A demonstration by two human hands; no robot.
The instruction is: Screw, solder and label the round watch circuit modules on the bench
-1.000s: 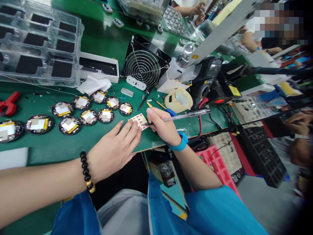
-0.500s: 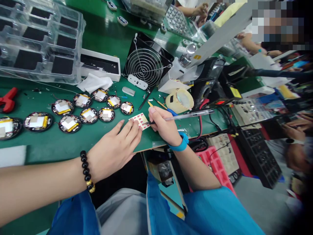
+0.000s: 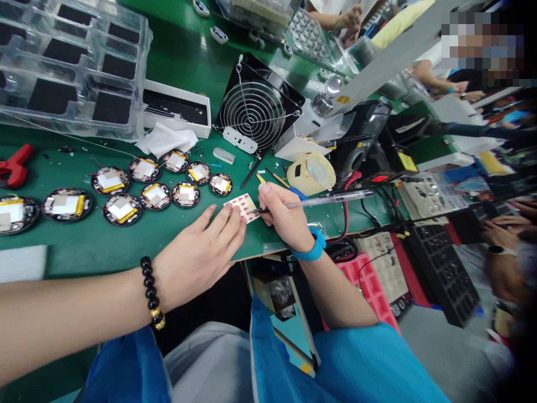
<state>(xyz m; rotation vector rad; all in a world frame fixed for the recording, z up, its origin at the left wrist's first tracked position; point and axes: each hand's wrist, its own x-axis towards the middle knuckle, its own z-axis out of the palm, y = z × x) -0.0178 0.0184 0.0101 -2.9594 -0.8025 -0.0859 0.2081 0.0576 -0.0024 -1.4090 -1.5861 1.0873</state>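
Note:
A small pale card (image 3: 250,205) with rows of red marks, like a playing card, lies on the green bench top. My left hand (image 3: 205,252) is spread flat, its fingertips resting on the card's left part and covering some of it. Pinched between the fingers of my right hand (image 3: 289,218) is a clear-barrelled pen (image 3: 331,197), its tip at the card's right side and its rear end pointing right. Left of the card sit several round black circuit assemblies (image 3: 185,194) with silver and yellow battery packs.
Behind my hands stand a fan (image 3: 250,117) with a wire guard, a cream tape roll (image 3: 311,172) and a white box (image 3: 197,115). Clear divided trays (image 3: 84,73) fill the far left, near red-handled pliers (image 3: 17,168). Other people's hands (image 3: 350,19) work across the bench.
The whole view has shifted slightly. Both hands keep their places at the card, and the pen stays in my right hand with its tip at the card.

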